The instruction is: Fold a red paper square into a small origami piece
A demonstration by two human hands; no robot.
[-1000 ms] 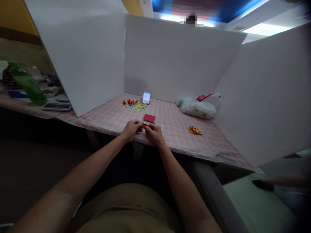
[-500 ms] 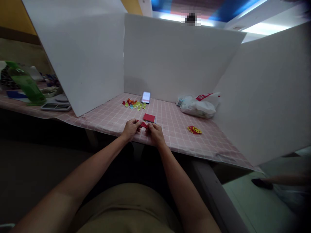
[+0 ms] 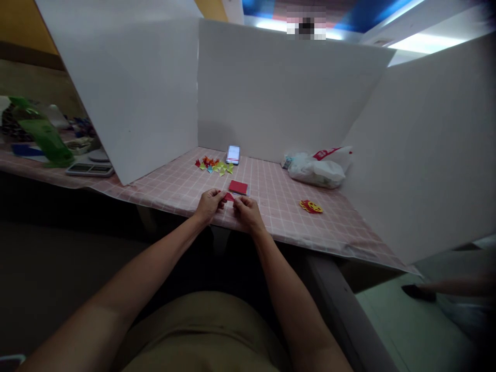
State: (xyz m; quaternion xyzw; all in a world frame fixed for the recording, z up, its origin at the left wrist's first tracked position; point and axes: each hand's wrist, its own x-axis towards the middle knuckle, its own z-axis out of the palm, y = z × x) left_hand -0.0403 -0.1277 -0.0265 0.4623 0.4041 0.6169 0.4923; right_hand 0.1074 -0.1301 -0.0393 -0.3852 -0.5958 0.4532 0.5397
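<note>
A small piece of folded red paper (image 3: pixel 229 196) is pinched between my two hands near the table's front edge. My left hand (image 3: pixel 210 203) is closed on its left end, thumb on top. At the other end, the fingertips of my right hand (image 3: pixel 248 211) grip its right side. Just beyond lies a stack of red paper squares (image 3: pixel 238 187). Farther back to the left sits a cluster of small folded paper figures (image 3: pixel 213 165) in red, orange, yellow and blue.
A lit phone (image 3: pixel 233 154) leans at the back. To the right are a white plastic bag (image 3: pixel 318 169) and a yellow and red flat item (image 3: pixel 311 206). White panels (image 3: pixel 271 93) enclose the checked table. At far left stand a green bottle (image 3: pixel 44 134) and a scale (image 3: pixel 90 169).
The red paper between my fingers now shows a flatter, pointed shape, and my right fingers have shifted slightly along it. Both hands stay in nearly the same place.
</note>
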